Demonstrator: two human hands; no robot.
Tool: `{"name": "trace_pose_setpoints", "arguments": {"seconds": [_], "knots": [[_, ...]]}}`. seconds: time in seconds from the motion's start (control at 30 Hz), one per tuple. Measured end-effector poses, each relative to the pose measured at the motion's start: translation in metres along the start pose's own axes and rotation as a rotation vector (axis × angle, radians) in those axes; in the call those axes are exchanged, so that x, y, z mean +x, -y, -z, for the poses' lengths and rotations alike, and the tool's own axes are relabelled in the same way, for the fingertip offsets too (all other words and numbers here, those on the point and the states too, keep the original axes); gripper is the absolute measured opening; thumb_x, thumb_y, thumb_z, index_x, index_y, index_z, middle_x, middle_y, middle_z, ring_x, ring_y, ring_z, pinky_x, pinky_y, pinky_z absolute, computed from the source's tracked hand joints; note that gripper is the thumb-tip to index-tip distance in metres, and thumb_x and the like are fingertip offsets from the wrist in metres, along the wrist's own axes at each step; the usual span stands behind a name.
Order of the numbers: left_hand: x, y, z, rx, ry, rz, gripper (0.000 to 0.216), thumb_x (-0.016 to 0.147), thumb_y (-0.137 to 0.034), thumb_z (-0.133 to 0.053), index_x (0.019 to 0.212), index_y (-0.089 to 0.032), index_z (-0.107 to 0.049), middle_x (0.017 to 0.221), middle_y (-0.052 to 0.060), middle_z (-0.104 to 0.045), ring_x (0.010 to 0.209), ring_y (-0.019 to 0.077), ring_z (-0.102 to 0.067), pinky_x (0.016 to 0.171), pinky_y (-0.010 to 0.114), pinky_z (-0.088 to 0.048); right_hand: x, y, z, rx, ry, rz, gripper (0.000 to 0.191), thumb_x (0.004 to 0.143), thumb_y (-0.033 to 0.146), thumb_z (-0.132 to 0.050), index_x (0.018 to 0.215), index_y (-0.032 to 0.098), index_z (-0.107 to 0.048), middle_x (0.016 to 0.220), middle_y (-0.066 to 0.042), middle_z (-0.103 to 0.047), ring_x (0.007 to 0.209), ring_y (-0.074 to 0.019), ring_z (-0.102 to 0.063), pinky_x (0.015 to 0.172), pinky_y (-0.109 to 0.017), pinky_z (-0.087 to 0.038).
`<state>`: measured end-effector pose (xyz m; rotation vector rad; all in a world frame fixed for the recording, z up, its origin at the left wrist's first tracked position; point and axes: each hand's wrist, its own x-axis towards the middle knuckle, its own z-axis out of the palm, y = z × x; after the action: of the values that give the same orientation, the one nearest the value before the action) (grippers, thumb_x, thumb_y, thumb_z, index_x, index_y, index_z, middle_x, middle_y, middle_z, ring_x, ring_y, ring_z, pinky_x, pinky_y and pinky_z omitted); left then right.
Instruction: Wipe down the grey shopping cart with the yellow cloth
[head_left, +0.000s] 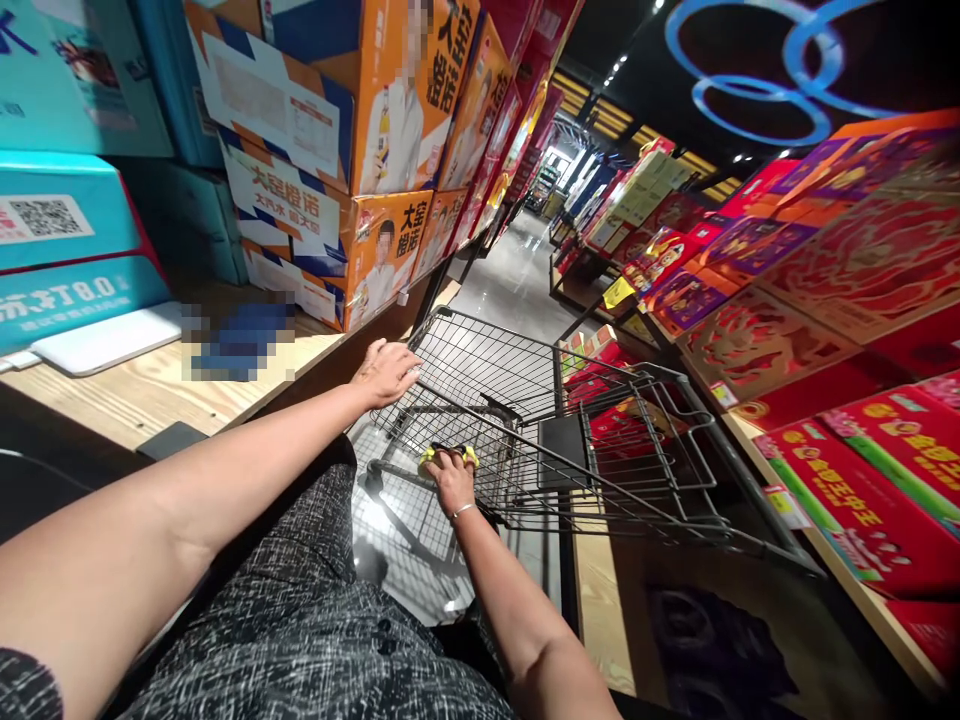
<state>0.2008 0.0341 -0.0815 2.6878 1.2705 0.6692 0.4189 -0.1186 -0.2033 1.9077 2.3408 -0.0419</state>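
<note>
A dark wire shopping cart (600, 440) stands in front of me in a store aisle, its basket holding nothing. My left hand (386, 370) rests on the cart's near left rim, fingers curled over the wire. My right hand (452, 478) presses a yellow cloth (448, 456) against the cart's handle bar, fingers closed over it. A thin bracelet circles my right wrist.
Orange and blue cartons (352, 150) are stacked on a wooden shelf (135, 390) at left, with teal boxes (67, 210) beside them. Red gift boxes (862, 300) fill the slanted shelves at right. The grey aisle floor (517, 270) runs ahead.
</note>
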Motion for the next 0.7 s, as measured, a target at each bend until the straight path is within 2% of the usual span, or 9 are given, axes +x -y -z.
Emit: {"name": "trace_pose_setpoints", "arguments": {"seconds": [0.1, 0.2, 0.3, 0.37, 0.43, 0.53, 0.7], "knots": [[-0.009, 0.008, 0.013, 0.101, -0.129, 0.120, 0.033, 0.094, -0.040, -0.046, 0.113, -0.022, -0.066, 0.120, 0.010, -0.062, 0.123, 0.0286, -0.046, 0.109, 0.050, -0.025, 0.002, 0.009, 0.010, 0.042, -0.066, 0.029, 0.038, 0.098, 0.024, -0.044, 0.125, 0.045, -0.060, 0.137, -0.001, -0.053, 0.120, -0.0250, -0.040, 0.097, -0.046, -0.030], [-0.013, 0.012, 0.026, 0.175, -0.177, 0.232, 0.032, 0.093, -0.041, -0.046, 0.107, -0.021, -0.067, 0.116, 0.011, -0.062, 0.120, 0.0301, -0.046, 0.108, 0.052, -0.023, 0.009, 0.007, 0.043, 0.053, -0.338, 0.120, 0.042, 0.094, 0.019, -0.051, 0.125, 0.047, -0.060, 0.133, 0.000, -0.056, 0.116, -0.0240, -0.039, 0.096, -0.045, -0.028], [-0.011, 0.020, 0.044, 0.243, -0.207, 0.421, 0.040, 0.095, -0.046, -0.040, 0.102, -0.019, -0.068, 0.112, 0.014, -0.063, 0.116, 0.0333, -0.047, 0.108, 0.059, -0.020, 0.014, -0.002, 0.076, 0.046, -0.636, 0.113, 0.045, 0.089, 0.013, -0.056, 0.120, 0.044, -0.065, 0.128, -0.001, -0.058, 0.115, -0.0237, -0.038, 0.095, -0.043, -0.026], [-0.008, 0.030, 0.059, 0.261, -0.181, 0.544, 0.047, 0.095, -0.049, -0.036, 0.103, -0.016, -0.068, 0.114, 0.018, -0.062, 0.114, 0.0368, -0.048, 0.105, 0.064, -0.021, 0.014, -0.010, 0.089, 0.048, -0.753, 0.098, 0.044, 0.087, 0.010, -0.057, 0.117, 0.040, -0.068, 0.124, -0.002, -0.059, 0.112, -0.0229, -0.039, 0.095, -0.041, -0.027], [-0.007, 0.043, 0.073, 0.248, -0.113, 0.629, 0.054, 0.095, -0.052, -0.032, 0.106, -0.015, -0.069, 0.119, 0.021, -0.061, 0.116, 0.0402, -0.048, 0.102, 0.067, -0.025, 0.012, -0.017, 0.093, 0.049, -0.797, 0.095, 0.044, 0.085, 0.007, -0.057, 0.115, 0.038, -0.070, 0.121, -0.002, -0.060, 0.110, -0.0222, -0.040, 0.095, -0.040, -0.027], [-0.007, 0.061, 0.088, 0.219, -0.006, 0.713, 0.065, 0.094, -0.060, -0.027, 0.106, -0.015, -0.072, 0.121, 0.022, -0.062, 0.118, 0.0439, -0.049, 0.099, 0.068, -0.030, 0.010, -0.021, 0.088, 0.019, -0.788, 0.101, 0.046, 0.083, 0.006, -0.059, 0.114, 0.038, -0.070, 0.120, -0.002, -0.061, 0.110, -0.0222, -0.039, 0.096, -0.040, -0.025], [-0.008, 0.075, 0.094, 0.166, 0.070, 0.734, 0.080, 0.089, -0.072, -0.022, 0.103, -0.014, -0.075, 0.118, 0.024, -0.065, 0.113, 0.0450, -0.056, 0.091, 0.059, -0.043, 0.010, -0.020, 0.084, 0.004, -0.726, 0.056, 0.047, 0.085, 0.008, -0.057, 0.116, 0.041, -0.069, 0.121, -0.001, -0.061, 0.111, -0.0224, -0.039, 0.098, -0.042, -0.023]]}}
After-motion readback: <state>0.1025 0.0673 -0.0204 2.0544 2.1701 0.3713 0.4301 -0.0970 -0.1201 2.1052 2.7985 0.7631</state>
